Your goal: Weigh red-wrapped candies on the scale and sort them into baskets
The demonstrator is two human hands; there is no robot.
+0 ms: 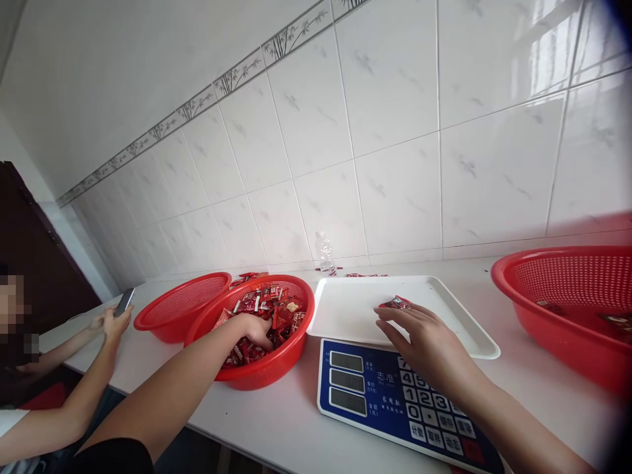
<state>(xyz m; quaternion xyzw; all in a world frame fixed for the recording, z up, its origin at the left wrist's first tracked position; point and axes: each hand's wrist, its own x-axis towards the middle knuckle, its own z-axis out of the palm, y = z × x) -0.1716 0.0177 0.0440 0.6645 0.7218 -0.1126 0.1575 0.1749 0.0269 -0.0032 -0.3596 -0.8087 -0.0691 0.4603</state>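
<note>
My left hand (255, 330) reaches down into a red plastic basket (264, 376) filled with small red snack packets (261, 299). Its fingertips sink among the packets, so what they grip, if anything, is hidden. Over the white weighing tray (345, 309) of a blue digital scale (340, 408) hovers my right hand (419, 336), palm down, thumb and index finger apart. One red packet (396, 302) lies on the tray just beyond those fingers. Part of the scale's keypad is covered by my right hand and forearm.
Another red basket (170, 324) stands at the left, and one (557, 329) at the right holds a few packets. A clear bottle (324, 253) and loose packets (365, 275) are by the tiled wall. At far left, a person's hands hold a phone (124, 301).
</note>
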